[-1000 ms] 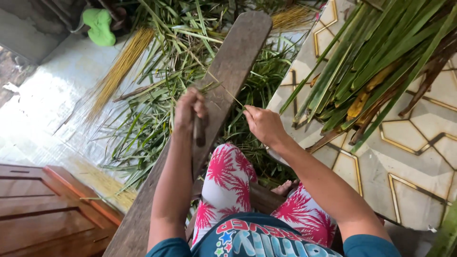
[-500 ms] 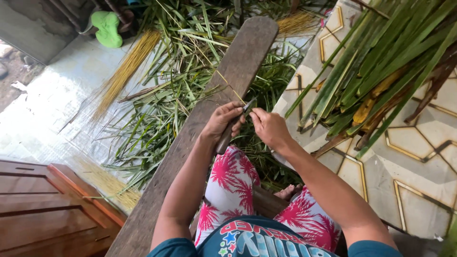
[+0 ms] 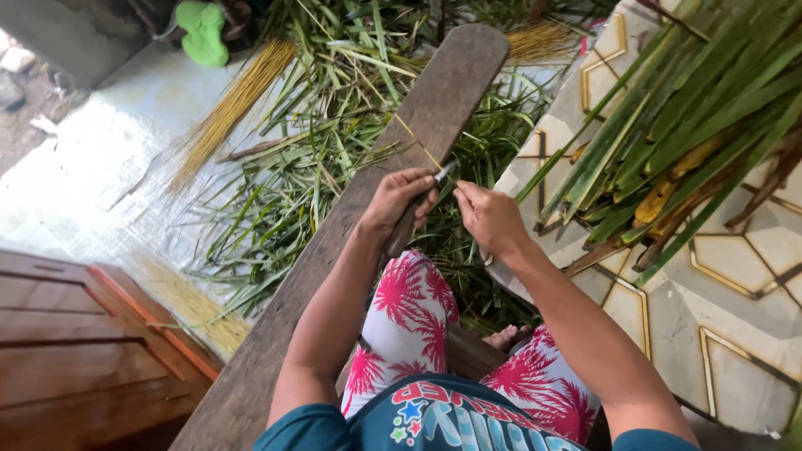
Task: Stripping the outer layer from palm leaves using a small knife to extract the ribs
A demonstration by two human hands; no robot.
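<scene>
Left hand [image 3: 397,200]: closed around the brown handle of a small knife [image 3: 415,210]; blade tip pointing up and right, toward the right hand.
Right hand [image 3: 491,215]: thumb and fingertips pinched shut on the near end of a thin yellow-green leaf rib [image 3: 415,143].
Leaf rib: one, stretched taut from the right fingertips up and left across the wooden plank [image 3: 418,117]; near end between the two hands, touching the knife blade just beside the left fingers.
Wooden plank: one, long, grey-brown, rounded far end, running diagonally from lower left to upper middle, beside the knee.
Packages, labels, signs: one bright green bundle [image 3: 203,32] at the top left edge; kind not clear.
Stick bundles: two visible, yellow, one [image 3: 234,104] left of the plank, one [image 3: 539,38] past its far end.
Cut leaves [image 3: 284,179]: loose green heap on the floor, uncounted.
Fresh fronds [image 3: 685,117]: stacked long green strips on the patterned tile [image 3: 735,259], right side.
Wooden panel [image 3: 75,351]: one, reddish, lower left.
</scene>
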